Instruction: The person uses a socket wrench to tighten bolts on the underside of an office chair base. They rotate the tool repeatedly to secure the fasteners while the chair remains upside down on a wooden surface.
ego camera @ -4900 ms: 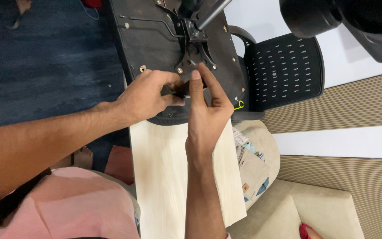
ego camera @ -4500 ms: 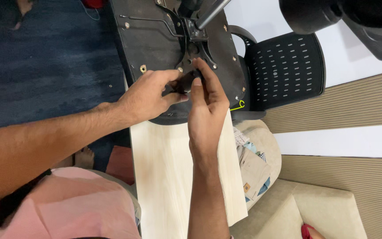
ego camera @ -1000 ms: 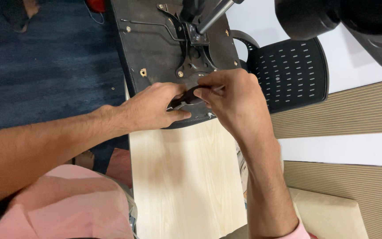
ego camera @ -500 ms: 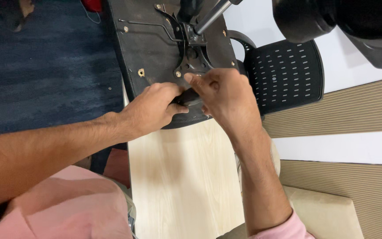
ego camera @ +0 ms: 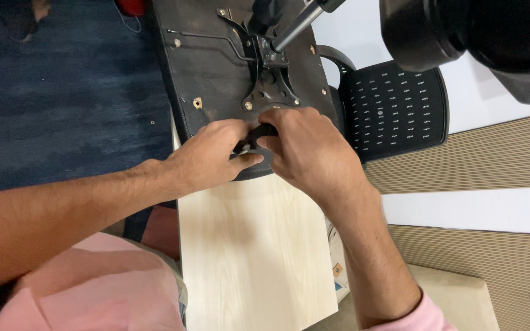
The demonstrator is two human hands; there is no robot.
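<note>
Chair seat [ego camera: 216,67], flipped so its black underside faces you, lies across the far end of the pale wooden bench [ego camera: 253,251], and that is why its metal mounting plate [ego camera: 271,79] and screws are open to your reach. Nearest you, the bench runs bare from your lap up to the seat's rounded front edge, so your forearms have free room to slide along it. Your left hand [ego camera: 210,156] and right hand [ego camera: 305,150] meet at that edge, both closed in a pinching grip on a small black part [ego camera: 259,132] held between the fingertips; what kind of part it is I cannot tell. Holding it from both sides keeps it steady against the seat. Just beyond, the gas-lift column [ego camera: 295,24] rises from the plate, crowding the space above your knuckles. To the right, the perforated black backrest [ego camera: 394,110] hangs off the bench edge; to the left the bench drops away to blue carpet [ego camera: 62,92].
</note>
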